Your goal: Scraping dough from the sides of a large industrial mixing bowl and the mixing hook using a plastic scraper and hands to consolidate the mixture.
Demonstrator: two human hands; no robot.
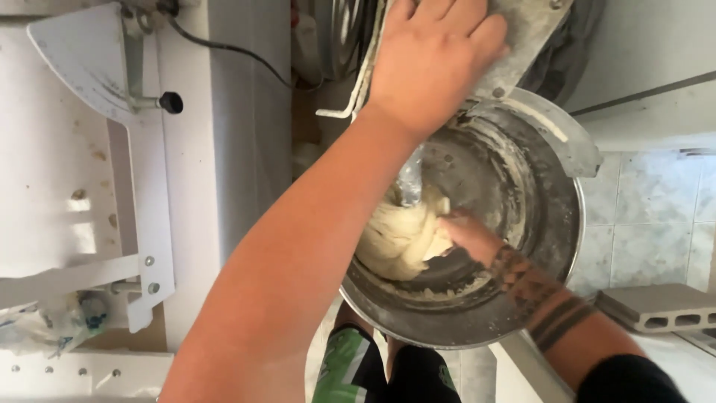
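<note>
The left hand (436,56), at upper centre of the frame, lies flat with fingers spread on the mixer's grey guard (522,37), while lower right the right hand (466,233), its grip closing on the pale dough (399,235) inside the steel bowl (552,298), could get caught beside the hook (410,179) should the machine turn.

2 hands: left hand (436,60) flat on the mixer guard (522,33), right hand (466,235) down in the bowl. 1 steel mixing bowl (552,298). 1 dough lump (399,235), touching right fingers. 1 dough hook (410,179), just above the dough. 1 black knob (171,102), 1 grey block (656,306), both well apart from hands.
</note>
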